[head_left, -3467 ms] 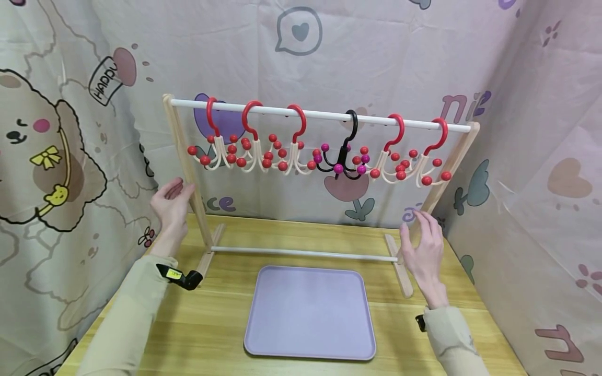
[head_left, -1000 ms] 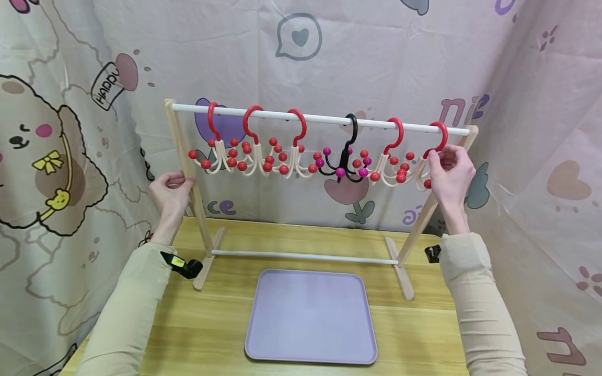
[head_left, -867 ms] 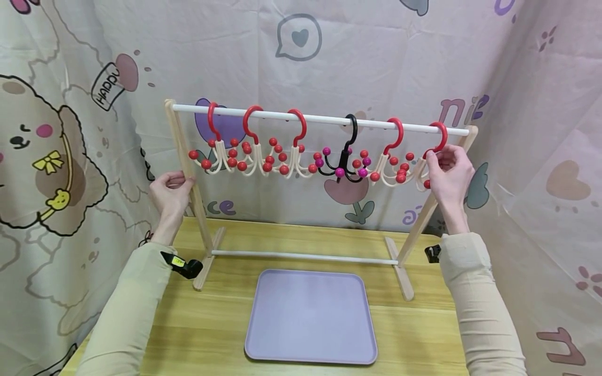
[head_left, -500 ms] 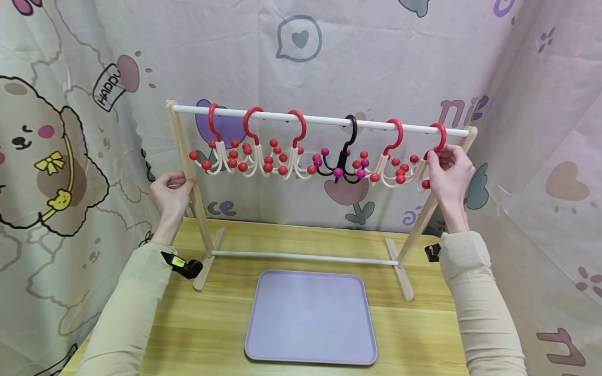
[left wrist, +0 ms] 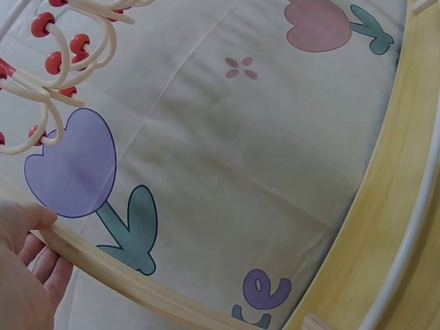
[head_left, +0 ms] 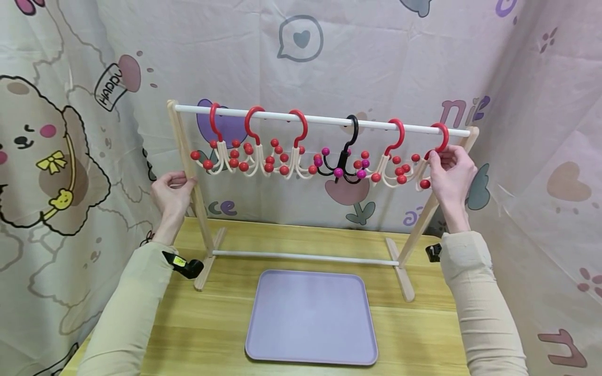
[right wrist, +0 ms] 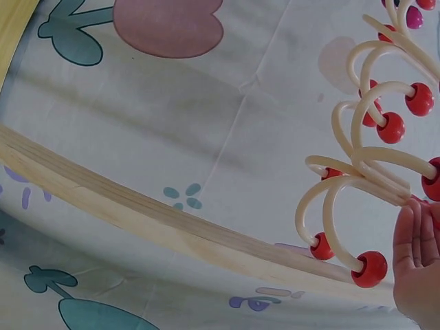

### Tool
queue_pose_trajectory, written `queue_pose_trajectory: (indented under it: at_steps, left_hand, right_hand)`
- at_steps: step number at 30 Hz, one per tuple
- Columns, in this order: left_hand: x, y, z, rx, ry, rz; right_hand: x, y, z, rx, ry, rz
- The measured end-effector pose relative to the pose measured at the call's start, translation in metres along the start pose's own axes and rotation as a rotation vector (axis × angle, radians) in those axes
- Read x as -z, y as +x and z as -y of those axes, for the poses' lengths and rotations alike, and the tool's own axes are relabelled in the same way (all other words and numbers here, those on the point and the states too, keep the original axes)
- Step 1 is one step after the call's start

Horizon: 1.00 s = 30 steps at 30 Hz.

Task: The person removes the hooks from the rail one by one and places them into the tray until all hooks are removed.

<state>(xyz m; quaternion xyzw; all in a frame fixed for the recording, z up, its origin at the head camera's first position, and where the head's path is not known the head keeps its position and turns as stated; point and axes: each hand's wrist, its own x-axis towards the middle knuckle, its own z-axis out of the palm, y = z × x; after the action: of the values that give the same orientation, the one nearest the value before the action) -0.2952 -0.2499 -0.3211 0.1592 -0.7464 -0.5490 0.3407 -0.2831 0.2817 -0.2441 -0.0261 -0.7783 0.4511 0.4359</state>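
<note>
A small wooden rack [head_left: 324, 120] with a white top bar stands on the table, and several hook hangers hang from it. My left hand [head_left: 171, 196] holds the rack's left post [left wrist: 117, 271] between thumb and fingers, below the bar. At the far right end, my right hand [head_left: 452, 180] pinches the neck of the last octopus-style hanger [head_left: 442, 134], which has a red hook and cream prongs tipped with red balls. Its hook is over the bar. Part of this hanger is hidden by the hand in the head view; in the right wrist view its curved prongs [right wrist: 371, 161] show.
Left of it hang more red-hooked hangers [head_left: 255, 125] and one black hanger [head_left: 343, 159] with magenta balls. A lilac tray [head_left: 310, 318] lies in front of the rack's lower bar [head_left: 305, 256] on the wooden table [head_left: 423, 339]. Patterned curtains [head_left: 376, 52] enclose the back and sides.
Since the earliest frame, my left hand has closed on the left post, and my right hand has risen from beside the right post to the last hanger. Over the last second both stay nearly still.
</note>
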Motion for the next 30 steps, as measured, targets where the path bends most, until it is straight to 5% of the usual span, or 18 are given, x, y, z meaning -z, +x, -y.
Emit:
queue_pose_trajectory:
  at_steps: [30]
  left_hand:
    - [0.000,-0.001,0.000,-0.008,0.007,-0.012]
  right_hand:
    - [0.007,0.006,0.011,0.058,0.036,-0.074]
